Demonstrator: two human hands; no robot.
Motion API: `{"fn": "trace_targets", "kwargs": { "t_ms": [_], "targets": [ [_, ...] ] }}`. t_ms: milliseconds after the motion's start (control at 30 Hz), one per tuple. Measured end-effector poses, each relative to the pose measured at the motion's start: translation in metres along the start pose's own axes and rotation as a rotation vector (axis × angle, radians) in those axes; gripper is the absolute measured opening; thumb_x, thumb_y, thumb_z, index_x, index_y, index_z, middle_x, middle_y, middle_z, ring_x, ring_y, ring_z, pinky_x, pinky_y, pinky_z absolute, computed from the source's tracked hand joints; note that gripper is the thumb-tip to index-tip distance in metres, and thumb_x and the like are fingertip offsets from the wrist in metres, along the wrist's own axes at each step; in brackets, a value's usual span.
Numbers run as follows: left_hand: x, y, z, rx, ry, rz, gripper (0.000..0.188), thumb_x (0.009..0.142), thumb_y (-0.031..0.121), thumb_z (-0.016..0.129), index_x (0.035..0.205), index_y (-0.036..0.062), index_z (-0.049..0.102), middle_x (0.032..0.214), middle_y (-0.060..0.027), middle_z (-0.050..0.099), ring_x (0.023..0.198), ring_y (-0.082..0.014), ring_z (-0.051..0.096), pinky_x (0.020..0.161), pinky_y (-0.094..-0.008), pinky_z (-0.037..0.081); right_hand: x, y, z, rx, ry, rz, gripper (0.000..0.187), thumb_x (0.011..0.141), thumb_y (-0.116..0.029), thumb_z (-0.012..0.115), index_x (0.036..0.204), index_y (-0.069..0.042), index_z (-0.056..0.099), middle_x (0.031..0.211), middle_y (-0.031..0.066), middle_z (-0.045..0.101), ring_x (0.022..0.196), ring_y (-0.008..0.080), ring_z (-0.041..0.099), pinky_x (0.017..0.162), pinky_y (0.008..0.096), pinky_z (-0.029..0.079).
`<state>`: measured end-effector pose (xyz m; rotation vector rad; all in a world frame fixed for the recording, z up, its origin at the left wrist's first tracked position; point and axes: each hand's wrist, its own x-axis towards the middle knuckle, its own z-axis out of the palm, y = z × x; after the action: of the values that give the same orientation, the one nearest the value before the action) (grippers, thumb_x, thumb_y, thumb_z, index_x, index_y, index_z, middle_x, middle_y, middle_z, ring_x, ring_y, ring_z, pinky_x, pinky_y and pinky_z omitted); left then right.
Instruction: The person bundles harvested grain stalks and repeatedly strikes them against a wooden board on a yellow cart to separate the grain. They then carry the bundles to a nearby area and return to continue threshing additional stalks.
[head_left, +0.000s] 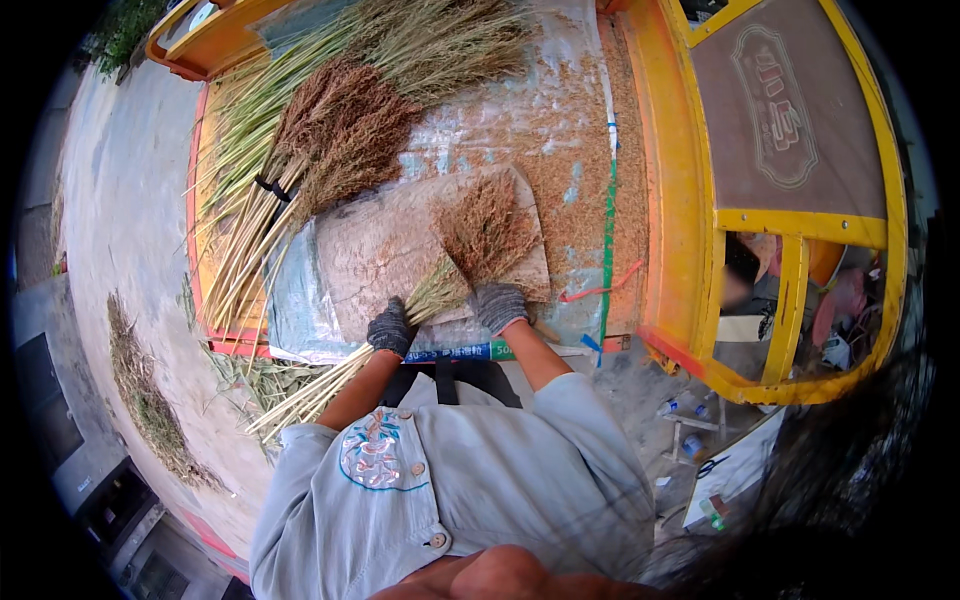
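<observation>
My left hand (392,328), in a dark grey knit glove, is closed round a small bunch of broomcorn stalks (435,291). The pale stems run down past my left forearm, and the reddish-brown seed heads fan out on a worn, tan board (370,255). My right hand (500,308), gloved alike, is closed at the base of the heads. A thin dark edge shows by its fingers and a wood-coloured end beyond the wrist, but I cannot make out the thing it holds.
A tied bundle of brown broomcorn (345,130) and greener stalks (235,140) lie at the far left. Loose seeds cover the plastic sheet (560,120). The yellow metal frame (670,180) of a vehicle rises on the right. Dry plant scraps (150,400) lie on the ground at left.
</observation>
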<state>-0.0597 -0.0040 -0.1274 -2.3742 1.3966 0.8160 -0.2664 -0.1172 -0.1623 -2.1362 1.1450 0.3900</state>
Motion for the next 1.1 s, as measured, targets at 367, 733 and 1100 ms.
{"fn": "trace_targets", "kwargs": {
  "t_ms": [367, 733, 1100],
  "targets": [
    [-0.002, -0.004, -0.030, -0.272, -0.356, 0.201, 0.048, 0.073, 0.039, 0.067, 0.090, -0.0044, 0.056, 0.078, -0.0240, 0.059, 0.075, -0.0359, 0.058, 0.068, -0.0427, 0.045, 0.009, 0.031, -0.018, -0.147, -0.017, -0.025, 0.032, 0.084, -0.031, 0.045, 0.089, -0.007, 0.066, 0.086, 0.0157, 0.065, 0.082, 0.0308, 0.063, 0.067, 0.0450, 0.049],
    [0.000, 0.009, -0.041, -0.114, -0.288, 0.098, 0.046, 0.074, 0.042, 0.063, 0.092, 0.0006, 0.058, 0.086, -0.0238, 0.060, 0.084, -0.0378, 0.059, 0.075, -0.0441, 0.046, -0.008, 0.133, -0.125, 0.116, 0.129, 0.562, 0.044, 0.086, -0.039, 0.041, 0.088, -0.004, 0.066, 0.085, 0.0220, 0.062, 0.084, 0.0353, 0.061, 0.074, 0.0442, 0.048],
    [-0.010, 0.007, -0.066, 0.014, -0.266, 0.029, 0.055, 0.078, 0.055, 0.054, 0.094, 0.0027, 0.058, 0.087, -0.0233, 0.061, 0.085, -0.0371, 0.059, 0.074, -0.0455, 0.046, 0.013, -0.018, -0.013, -0.120, 0.075, -0.202, 0.034, 0.086, -0.033, 0.040, 0.100, -0.007, 0.057, 0.092, 0.0166, 0.064, 0.080, 0.0326, 0.062, 0.066, 0.0472, 0.047]
  ]
}}
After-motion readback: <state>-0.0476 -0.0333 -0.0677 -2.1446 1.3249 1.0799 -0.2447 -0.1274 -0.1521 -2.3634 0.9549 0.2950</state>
